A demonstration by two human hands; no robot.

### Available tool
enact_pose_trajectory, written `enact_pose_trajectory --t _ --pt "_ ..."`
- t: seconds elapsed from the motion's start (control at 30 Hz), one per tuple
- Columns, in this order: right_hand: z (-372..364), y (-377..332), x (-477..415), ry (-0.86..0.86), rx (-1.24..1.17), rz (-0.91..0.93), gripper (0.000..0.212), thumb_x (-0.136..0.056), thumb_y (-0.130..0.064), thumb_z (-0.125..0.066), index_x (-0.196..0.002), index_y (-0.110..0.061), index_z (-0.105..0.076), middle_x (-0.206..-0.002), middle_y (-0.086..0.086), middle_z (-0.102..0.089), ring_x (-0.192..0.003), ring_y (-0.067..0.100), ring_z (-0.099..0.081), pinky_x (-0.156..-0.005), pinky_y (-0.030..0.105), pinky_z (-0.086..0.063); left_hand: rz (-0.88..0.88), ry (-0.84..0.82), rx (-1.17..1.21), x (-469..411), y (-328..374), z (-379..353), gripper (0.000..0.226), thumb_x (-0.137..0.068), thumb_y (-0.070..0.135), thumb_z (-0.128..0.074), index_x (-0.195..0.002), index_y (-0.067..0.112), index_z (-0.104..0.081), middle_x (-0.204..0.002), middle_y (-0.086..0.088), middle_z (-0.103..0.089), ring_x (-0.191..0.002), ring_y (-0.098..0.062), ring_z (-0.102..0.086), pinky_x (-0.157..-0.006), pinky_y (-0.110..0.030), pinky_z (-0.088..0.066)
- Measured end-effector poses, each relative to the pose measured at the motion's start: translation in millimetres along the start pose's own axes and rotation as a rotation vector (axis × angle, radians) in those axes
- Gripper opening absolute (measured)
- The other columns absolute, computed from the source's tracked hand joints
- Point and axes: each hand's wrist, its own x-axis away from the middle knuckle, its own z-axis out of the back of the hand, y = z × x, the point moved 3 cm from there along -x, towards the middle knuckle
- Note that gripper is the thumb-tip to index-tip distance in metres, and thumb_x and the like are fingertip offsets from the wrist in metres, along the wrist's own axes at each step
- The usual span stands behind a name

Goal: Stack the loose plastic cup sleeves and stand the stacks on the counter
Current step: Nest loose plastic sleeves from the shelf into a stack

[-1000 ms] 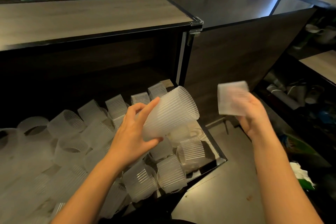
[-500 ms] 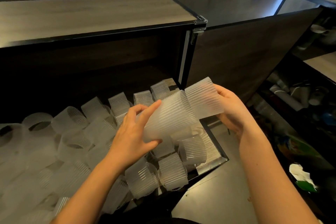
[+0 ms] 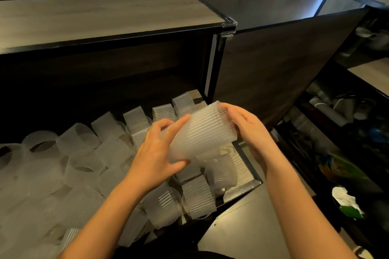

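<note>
A stack of ribbed, translucent plastic cup sleeves [image 3: 202, 132] lies tilted between both hands above a low shelf. My left hand [image 3: 156, 151] grips its narrow lower end, thumb underneath and fingers over the top. My right hand [image 3: 247, 130] holds the wide upper end, fingers curled round its rim. Several loose sleeves [image 3: 197, 200] lie scattered over the shelf [image 3: 247, 166] below. The wooden counter top [image 3: 105, 17] runs across the back.
An open dark cabinet door [image 3: 273, 65] stands to the right of the shelf. Further right, a dark compartment holds cups and tubes [image 3: 328, 107] and crumpled wrappers [image 3: 345, 200]. A grey floor patch [image 3: 248, 227] lies below the shelf corner.
My right hand brought one loose sleeve from the right onto the stack's wide end and pushed it fully on. My left hand kept holding the stack.
</note>
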Motion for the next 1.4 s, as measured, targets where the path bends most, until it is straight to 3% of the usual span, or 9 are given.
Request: enact_pose_trajectory --t 0.13,0.23,0.43,0.6,0.7,0.9,1.13,1.23,1.4 --pt "17 23 9 0.084 0.222 -0.071 0.014 -0.094 -0.034 -0.046 -0.099 -0.033 -0.059 -0.093 -0.015 -0.059 -0.086 0.001 -0.053 -0.074 0.021 -0.044 0.002 0.019 0.026 1 -3 2 0.106 -0.067 0.035 -0.078 -0.129 0.064 0.003 -0.122 0.016 -0.023 -0.107 -0.004 -0.03 -0.087 -0.028 -0.035" --pt "21 39 19 -0.124 0.41 -0.204 0.011 -0.091 -0.034 -0.053 -0.099 -0.03 -0.059 -0.093 -0.01 -0.062 -0.092 0.009 -0.057 -0.084 0.028 -0.047 0.006 0.021 0.029 0 -3 3 0.107 -0.068 0.034 -0.078 -0.125 0.069 0.005 -0.122 0.017 -0.021 -0.107 -0.003 -0.03 -0.087 -0.029 -0.035" --pt "7 45 29 -0.274 0.426 -0.3 0.022 -0.09 -0.029 -0.057 -0.112 -0.027 -0.055 -0.086 -0.004 -0.069 -0.072 0.006 -0.058 -0.08 0.022 -0.046 0.012 0.01 0.038 -1 -3 4 0.103 -0.068 0.033 -0.078 -0.13 0.061 0.0 -0.127 0.01 -0.026 -0.107 -0.004 -0.029 -0.086 -0.03 -0.034" --pt "2 49 32 -0.225 0.32 -0.309 0.026 -0.09 -0.013 -0.056 -0.114 -0.023 -0.056 -0.066 -0.008 -0.066 -0.055 -0.004 -0.055 -0.06 0.011 -0.036 0.018 0.029 0.038 1 -5 6 0.104 -0.067 0.032 -0.079 -0.132 0.06 -0.002 -0.122 0.016 -0.021 -0.107 -0.003 -0.029 -0.087 -0.031 -0.035" --pt "9 43 32 -0.191 0.24 -0.305 0.028 -0.089 -0.01 -0.056 -0.114 -0.021 -0.058 -0.066 -0.008 -0.067 -0.059 0.002 -0.056 -0.062 0.017 -0.04 0.038 0.042 0.045 2 -8 10 0.103 -0.067 0.032 -0.078 -0.13 0.06 -0.002 -0.124 0.013 -0.024 -0.108 -0.002 -0.027 -0.087 -0.031 -0.034" --pt "38 3 32 -0.124 0.157 -0.133 0.034 -0.088 -0.006 -0.055 -0.121 -0.015 -0.056 -0.069 -0.007 -0.065 -0.064 0.003 -0.055 -0.06 0.014 -0.044 0.084 0.087 0.063 5 -15 20 0.103 -0.067 0.03 -0.079 -0.13 0.062 -0.003 -0.126 0.01 -0.026 -0.112 -0.005 -0.028 -0.089 -0.034 -0.035" --pt "51 -48 33 0.293 -0.02 0.228 0.037 -0.091 -0.016 -0.053 -0.126 -0.026 -0.046 -0.084 -0.013 -0.071 -0.094 0.002 -0.065 -0.089 0.026 -0.048 0.094 0.086 0.051 9 -17 23 0.104 -0.067 0.031 -0.079 -0.131 0.062 -0.003 -0.129 0.005 -0.029 -0.113 -0.008 -0.031 -0.09 -0.038 -0.04" --pt "37 -60 35 0.26 -0.056 0.319 0.027 -0.092 -0.012 -0.051 -0.108 -0.033 -0.051 -0.086 -0.015 -0.071 -0.093 0.003 -0.066 -0.087 0.023 -0.052 0.096 0.072 0.05 10 -15 22 0.103 -0.068 0.031 -0.078 -0.131 0.06 -0.003 -0.13 0.005 -0.028 -0.114 -0.007 -0.03 -0.092 -0.038 -0.04" --pt "17 -60 35 0.098 0.021 0.41 0.03 -0.089 -0.006 -0.053 -0.104 -0.032 -0.055 -0.086 -0.013 -0.071 -0.087 0.006 -0.068 -0.081 0.017 -0.052 0.095 0.078 0.042 10 -15 22 0.102 -0.068 0.032 -0.078 -0.131 0.061 -0.003 -0.13 0.005 -0.028 -0.114 -0.009 -0.031 -0.092 -0.039 -0.041"
